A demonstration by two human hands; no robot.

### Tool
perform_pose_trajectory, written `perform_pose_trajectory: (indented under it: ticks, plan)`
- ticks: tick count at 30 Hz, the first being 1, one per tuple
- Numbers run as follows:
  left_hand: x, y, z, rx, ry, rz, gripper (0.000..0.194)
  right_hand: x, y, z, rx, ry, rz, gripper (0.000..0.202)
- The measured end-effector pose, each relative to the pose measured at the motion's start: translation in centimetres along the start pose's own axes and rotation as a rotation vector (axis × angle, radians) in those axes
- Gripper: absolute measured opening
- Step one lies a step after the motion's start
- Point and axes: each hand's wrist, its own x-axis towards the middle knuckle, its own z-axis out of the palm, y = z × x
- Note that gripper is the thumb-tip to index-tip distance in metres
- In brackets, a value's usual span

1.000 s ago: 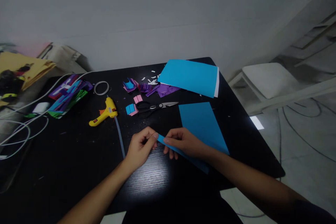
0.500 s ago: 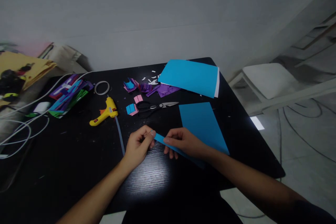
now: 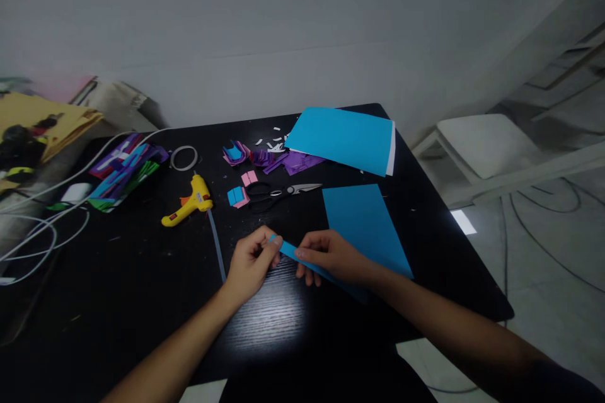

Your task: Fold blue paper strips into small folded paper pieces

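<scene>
Pinches the upper-left end of the narrow blue strip [image 3: 287, 249] between thumb and fingers of the left hand [image 3: 250, 264]. Pinches the same strip farther along between thumb and fingers of the right hand [image 3: 333, 256], with lower fingers slightly spread. Locates the strip just below frame centre, slanting down to the right. Shows on the worktop [image 3: 142, 277]: loose blue sheet [image 3: 366, 217] partly beneath the right hand; scissors [image 3: 305, 188] above both hands; yellow glue gun [image 3: 199, 194] left of centre.
</scene>
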Motion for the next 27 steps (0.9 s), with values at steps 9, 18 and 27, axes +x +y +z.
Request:
perform_pose_trajectory:
  ticks: [9,18,27]
  plan:
    - [0.14,0.44,-0.21,0.014,0.1,0.0,0.037,0.09,-0.16,0.09,-0.009,0.003,0.008,0.039]
    - [0.14,0.34,-0.12,0.001,0.025,-0.01,0.036,-0.07,-0.07,0.12,-0.031,-0.001,0.015,0.033]
    - [0.08,0.26,-0.23,0.008,0.055,-0.018,0.034,-0.05,-0.11,0.04,-0.018,-0.003,-0.002,0.039]
